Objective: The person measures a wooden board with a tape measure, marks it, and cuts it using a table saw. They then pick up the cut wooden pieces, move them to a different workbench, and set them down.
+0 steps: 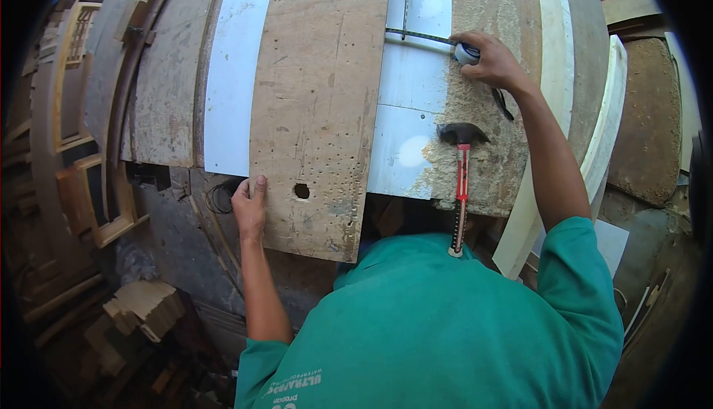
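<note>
My left hand (251, 200) grips the left edge of a long wooden board (316, 112), near its front end, with the thumb on top. That board has a dark hole and many small nail marks. In my right hand (494, 60) is a tape measure (467, 53), its fingers wrapped round the case. The tape's blade reaches left to the board's right edge, across a white sheet (416, 79). Over the blade lies a thin dark rod (406, 4). A claw hammer (463, 179) with a red and black handle rests below my right hand, its handle end toward my body.
On the right, long pale wood strips (556, 67) lie along the worktable (486, 186). A brown metal bar (122, 90) runs along the left side. Wooden frames (70, 75) stand far left, and stacked wood pieces (148, 309) sit on the floor at lower left.
</note>
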{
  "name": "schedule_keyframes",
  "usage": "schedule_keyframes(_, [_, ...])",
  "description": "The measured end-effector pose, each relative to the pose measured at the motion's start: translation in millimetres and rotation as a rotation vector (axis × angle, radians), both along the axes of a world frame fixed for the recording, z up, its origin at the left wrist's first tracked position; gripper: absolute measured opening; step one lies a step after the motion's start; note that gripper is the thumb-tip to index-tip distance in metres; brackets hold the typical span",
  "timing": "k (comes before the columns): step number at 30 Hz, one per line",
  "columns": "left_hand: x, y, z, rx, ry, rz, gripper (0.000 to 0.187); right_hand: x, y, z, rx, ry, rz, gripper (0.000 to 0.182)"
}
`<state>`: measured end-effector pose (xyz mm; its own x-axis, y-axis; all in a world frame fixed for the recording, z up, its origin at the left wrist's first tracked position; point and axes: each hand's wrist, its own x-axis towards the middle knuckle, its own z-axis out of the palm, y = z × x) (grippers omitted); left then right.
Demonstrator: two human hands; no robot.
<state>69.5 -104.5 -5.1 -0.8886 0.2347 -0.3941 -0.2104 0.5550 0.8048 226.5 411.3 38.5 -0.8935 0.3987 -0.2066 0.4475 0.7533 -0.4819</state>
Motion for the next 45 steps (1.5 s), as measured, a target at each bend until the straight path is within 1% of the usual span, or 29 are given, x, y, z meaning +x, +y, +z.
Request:
schedule_keyframes(11, [0.7, 1.6, 2.4, 0.039, -0.023, 0.007, 0.044, -1.8, 0.9, 1.3, 0.013, -0.004, 0.01, 0.062])
schedule_keyframes(16, [1.5, 2.9, 4.0, 0.01, -0.004, -0.007, 0.043, -2.8, 3.7, -0.9, 0.01, -0.014, 0.024, 0.063])
schedule_keyframes(22, [1.3, 3.0, 2.3, -0.001, 0.015, -0.013, 0.042, -1.7, 2.4, -3.7, 0.015, 0.064, 0.012, 0.062])
schedule_keyframes(26, [0.8, 1.6, 0.2, -0.017, 0.018, -0.015, 0.042, -2.0, 1.5, -3.4, 0.035, 0.058, 0.02, 0.062])
schedule_keyframes(35, [-10.6, -4.5, 1.7, -0.078, -0.088, -0.09, 0.043, -4.1, 4.7, -2.0, 0.041, 0.022, 0.027, 0.06])
schedule_keyframes(45, [-10.2, -1.5, 2.5, -0.09, -0.126, -0.073, 0.046, -3.6, -2.7, 2.5, 0.091, 0.011, 0.026, 0.059])
